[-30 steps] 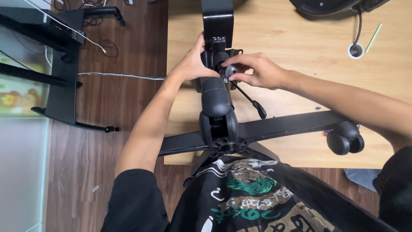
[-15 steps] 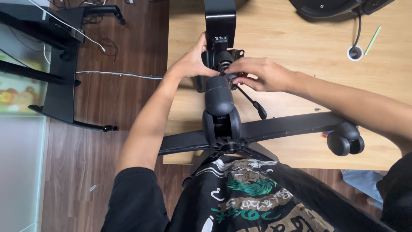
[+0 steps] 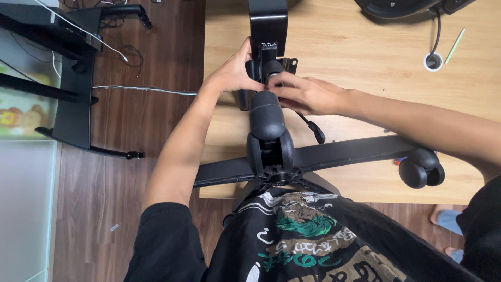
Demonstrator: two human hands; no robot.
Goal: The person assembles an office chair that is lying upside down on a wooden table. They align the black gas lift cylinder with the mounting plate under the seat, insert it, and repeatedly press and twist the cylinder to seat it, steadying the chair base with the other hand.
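Observation:
A black office chair base lies on a wooden table, its star legs pointing at me, with one caster in the middle and another caster at the right. My left hand grips the black seat mechanism from the left side. My right hand rests on the same mechanism from the right, fingers curled around the top of the central column; whether it holds a small part is hidden. A black lever sticks out below my right hand.
A black frame stand with cables stands on the wooden floor at the left. A round black chair part lies at the table's far edge, with a cable hole and a green stick near it.
My right hand has slid left onto the mechanism and closed over the column top. My left hand keeps its grip. The view has shifted slightly.

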